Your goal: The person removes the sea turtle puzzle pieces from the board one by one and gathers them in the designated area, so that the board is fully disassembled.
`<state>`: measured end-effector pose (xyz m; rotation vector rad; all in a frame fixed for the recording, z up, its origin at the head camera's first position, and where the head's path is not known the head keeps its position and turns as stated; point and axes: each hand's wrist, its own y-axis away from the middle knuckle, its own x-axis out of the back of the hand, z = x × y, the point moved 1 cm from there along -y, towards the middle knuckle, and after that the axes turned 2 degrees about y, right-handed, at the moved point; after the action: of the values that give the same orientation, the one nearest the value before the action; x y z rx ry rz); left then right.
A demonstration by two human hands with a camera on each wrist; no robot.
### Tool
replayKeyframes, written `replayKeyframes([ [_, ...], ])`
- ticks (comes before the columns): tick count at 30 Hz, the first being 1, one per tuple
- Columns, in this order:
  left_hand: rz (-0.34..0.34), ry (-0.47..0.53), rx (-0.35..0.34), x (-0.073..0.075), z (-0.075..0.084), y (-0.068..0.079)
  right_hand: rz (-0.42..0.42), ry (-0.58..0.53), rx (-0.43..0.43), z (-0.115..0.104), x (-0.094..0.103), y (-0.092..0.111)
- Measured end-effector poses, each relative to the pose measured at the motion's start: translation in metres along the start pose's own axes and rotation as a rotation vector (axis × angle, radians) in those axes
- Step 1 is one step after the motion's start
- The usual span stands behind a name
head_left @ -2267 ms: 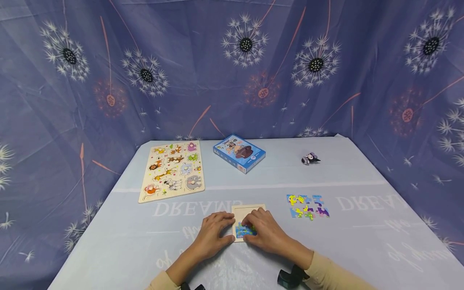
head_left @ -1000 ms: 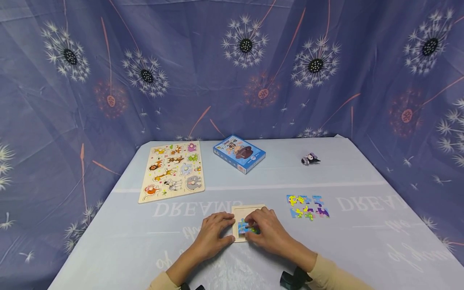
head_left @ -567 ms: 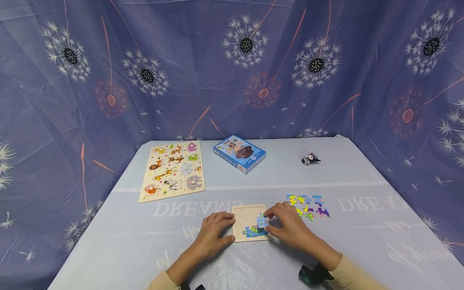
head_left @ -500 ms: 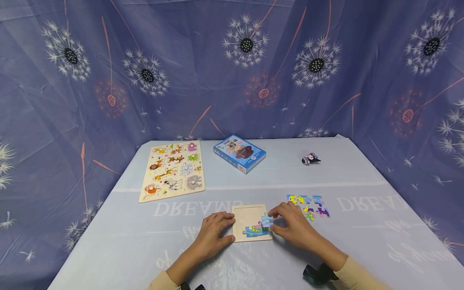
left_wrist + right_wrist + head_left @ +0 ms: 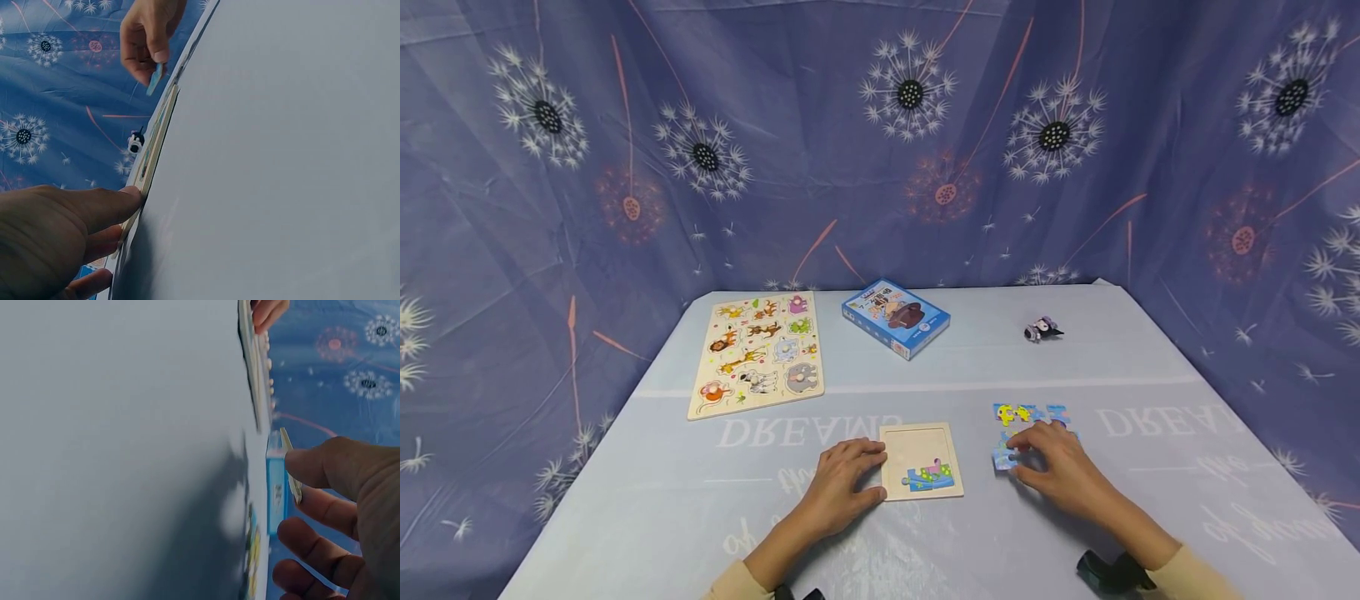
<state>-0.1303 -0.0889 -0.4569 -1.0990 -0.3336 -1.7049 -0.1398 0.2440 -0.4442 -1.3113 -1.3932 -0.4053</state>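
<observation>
In the head view, my left hand (image 5: 842, 485) rests along the left edge of a small square wooden puzzle tray (image 5: 910, 443), its thumb and fingertips touching the rim. A few joined blue, green and pink puzzle pieces (image 5: 931, 477) lie in the tray's lower right. Off to the right, my right hand (image 5: 1062, 471) pinches a light-blue puzzle piece (image 5: 1003, 459) between thumb and index finger. The right wrist view shows this piece (image 5: 291, 472) edge-on, raised off the table. Just beyond the hand are loose puzzle pieces (image 5: 1015, 413), partly hidden by it.
At the back left lies a wooden animal knob puzzle board (image 5: 760, 354). A blue box (image 5: 897, 317) stands behind the tray. Farther right sits a small black-and-grey figure (image 5: 1042, 328). A patterned curtain (image 5: 820, 150) hangs behind the table.
My right hand has lifted the light-blue piece from the tray's lower left and carried it right, to the loose pieces. My left hand stays at the tray's edge.
</observation>
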Motion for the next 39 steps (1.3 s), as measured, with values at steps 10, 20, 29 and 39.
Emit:
replayKeyframes([
  [10, -0.017, -0.01, 0.019, -0.001, -0.001, -0.002, 0.026, 0.042, 0.036, 0.015, 0.007, 0.015],
  [20, -0.019, -0.01, 0.023, -0.001, 0.0, -0.002, -0.036, 0.046, 0.004, 0.019, 0.007, 0.021],
  [29, -0.014, -0.01, 0.019, 0.0, 0.001, -0.001, -0.074, 0.055, -0.02, 0.019, 0.006, 0.023],
  [39, 0.005, -0.002, -0.001, -0.001, 0.0, -0.001, -0.082, 0.059, -0.04, 0.016, 0.006, 0.021],
])
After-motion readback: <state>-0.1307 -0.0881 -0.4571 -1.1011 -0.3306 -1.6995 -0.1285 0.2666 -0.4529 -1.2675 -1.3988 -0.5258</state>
